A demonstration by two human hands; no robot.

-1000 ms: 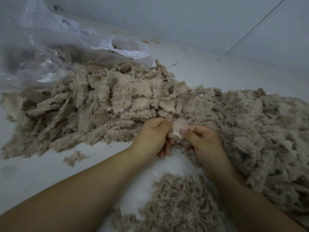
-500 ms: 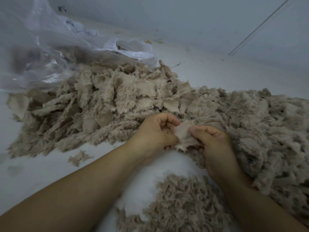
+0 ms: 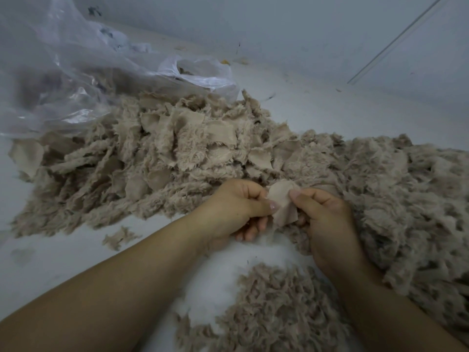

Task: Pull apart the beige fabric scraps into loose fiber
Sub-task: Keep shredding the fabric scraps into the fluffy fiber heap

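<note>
A small beige fabric scrap (image 3: 283, 199) is held at the middle of the view, smooth side towards me. My left hand (image 3: 237, 209) pinches its left edge between thumb and curled fingers. My right hand (image 3: 327, 219) pinches its right edge with the thumb on top. Behind the hands lies a wide heap of beige furry scraps (image 3: 162, 158). A fluffier mass of the same beige material (image 3: 396, 194) spreads to the right. A smaller pile of loose beige fiber (image 3: 274, 313) sits near me, between my forearms.
A crumpled clear plastic bag (image 3: 83, 72) lies at the back left, partly over the heap. One stray scrap (image 3: 119, 237) rests on the white surface (image 3: 50, 260) at the left. A pale wall (image 3: 279, 26) rises behind, with small debris along its base.
The scrap has come up out of the heap and now stands clear between both thumbs. My hands have shifted slightly right and towards me, and the left fingers have curled tighter.
</note>
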